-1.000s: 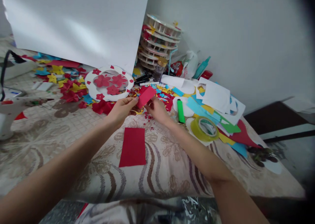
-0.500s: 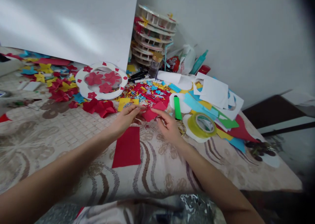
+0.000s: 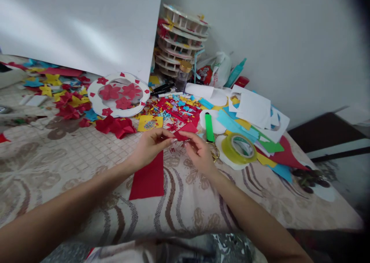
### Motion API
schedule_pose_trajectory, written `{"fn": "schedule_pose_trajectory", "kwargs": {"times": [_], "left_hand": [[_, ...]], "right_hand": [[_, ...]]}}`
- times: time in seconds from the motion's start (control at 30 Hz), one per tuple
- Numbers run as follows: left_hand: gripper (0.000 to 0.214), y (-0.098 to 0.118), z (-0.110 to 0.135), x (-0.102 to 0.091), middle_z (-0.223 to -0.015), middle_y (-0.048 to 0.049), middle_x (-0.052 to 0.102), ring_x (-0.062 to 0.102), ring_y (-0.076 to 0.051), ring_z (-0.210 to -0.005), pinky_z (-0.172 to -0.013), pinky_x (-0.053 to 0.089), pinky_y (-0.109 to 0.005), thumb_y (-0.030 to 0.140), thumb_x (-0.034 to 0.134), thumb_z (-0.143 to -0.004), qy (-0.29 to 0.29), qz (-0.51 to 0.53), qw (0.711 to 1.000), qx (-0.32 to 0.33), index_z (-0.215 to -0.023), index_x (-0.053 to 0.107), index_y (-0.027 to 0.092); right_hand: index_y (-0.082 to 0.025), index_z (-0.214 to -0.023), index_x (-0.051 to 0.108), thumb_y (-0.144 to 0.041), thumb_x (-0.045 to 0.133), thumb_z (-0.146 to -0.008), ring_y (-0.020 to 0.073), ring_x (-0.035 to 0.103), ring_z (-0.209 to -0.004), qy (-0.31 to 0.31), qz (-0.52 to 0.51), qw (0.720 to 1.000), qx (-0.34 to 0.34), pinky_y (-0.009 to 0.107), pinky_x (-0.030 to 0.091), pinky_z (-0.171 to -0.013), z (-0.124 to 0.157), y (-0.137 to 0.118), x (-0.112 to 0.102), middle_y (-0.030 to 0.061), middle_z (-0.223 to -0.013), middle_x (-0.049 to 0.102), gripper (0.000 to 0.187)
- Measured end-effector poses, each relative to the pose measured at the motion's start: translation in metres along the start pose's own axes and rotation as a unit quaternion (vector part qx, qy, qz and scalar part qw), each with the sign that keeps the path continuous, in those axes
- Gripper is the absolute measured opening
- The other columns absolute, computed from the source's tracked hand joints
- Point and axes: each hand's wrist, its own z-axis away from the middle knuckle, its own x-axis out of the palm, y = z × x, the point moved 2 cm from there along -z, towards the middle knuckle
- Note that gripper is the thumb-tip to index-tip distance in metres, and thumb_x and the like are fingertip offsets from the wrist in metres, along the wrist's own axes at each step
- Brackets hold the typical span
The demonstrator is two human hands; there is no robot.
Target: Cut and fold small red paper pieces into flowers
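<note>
Between the fingertips of both hands is a small piece of red paper (image 3: 180, 136), which looks folded. My left hand (image 3: 152, 145) pinches its left side, thumb below and fingers above. My right hand (image 3: 199, 152) grips the other side with curled fingers. A larger red paper sheet (image 3: 148, 180) lies flat on the cloth, partly under my left hand. Just beyond the fingers are another red paper piece (image 3: 189, 127) and a yellow paper square (image 3: 150, 123) with small bits on it. Gold-handled scissors (image 3: 214, 152) and a green cutter (image 3: 208, 126) lie right of my right hand.
A clear yellowish tape roll (image 3: 239, 148) lies to the right, near paper offcuts (image 3: 254, 109). A white ring with red flowers (image 3: 100, 108) and loose paper flowers (image 3: 117, 127) sit left. Behind stand a jar (image 3: 182, 78) and stacked white rings (image 3: 182, 36).
The red paper in my hands looks smaller and more folded. My left hand has turned, bringing its thumb into view on the paper. The view has shifted slightly.
</note>
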Motion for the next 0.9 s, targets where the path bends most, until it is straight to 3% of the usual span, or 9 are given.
{"fn": "schedule_pose_trajectory", "kwargs": {"times": [0.17,0.37,0.9], "left_hand": [[0.017,0.000,0.000,0.002,-0.071,-0.0016,0.062,0.055,-0.011,-0.067,-0.065,0.043,-0.023,0.031,0.065,-0.075,0.013,0.038,0.999,-0.033,-0.076,0.063,0.014],[0.019,-0.002,0.004,0.005,-0.071,-0.0007,0.062,0.055,-0.010,-0.066,-0.064,0.043,-0.022,0.032,0.069,-0.072,0.021,0.056,0.997,-0.047,-0.075,0.062,0.014],[0.018,-0.004,0.006,0.005,-0.068,-0.0009,0.061,0.053,-0.010,-0.061,-0.057,0.041,-0.023,0.029,0.069,-0.071,0.030,0.009,0.998,-0.055,-0.074,0.060,0.014]], "right_hand": [[-0.024,-0.106,0.058,-0.022,0.057,-0.082,0.0160,0.060,-0.090,0.013,-0.059,0.997,0.039,0.030,0.048,-0.079,0.002,0.001,0.007,0.0035,-0.104,0.062,0.024],[-0.021,-0.083,0.060,-0.025,0.059,-0.082,0.0130,0.056,-0.072,0.068,-0.035,0.996,0.053,0.025,0.045,-0.068,0.002,-0.004,0.009,-0.0005,-0.078,0.060,0.004],[-0.019,-0.072,0.054,-0.026,0.058,-0.082,0.0105,0.045,-0.059,0.078,-0.067,0.989,0.110,0.023,0.037,-0.056,0.002,-0.005,0.012,-0.0032,-0.066,0.052,0.012]]}}
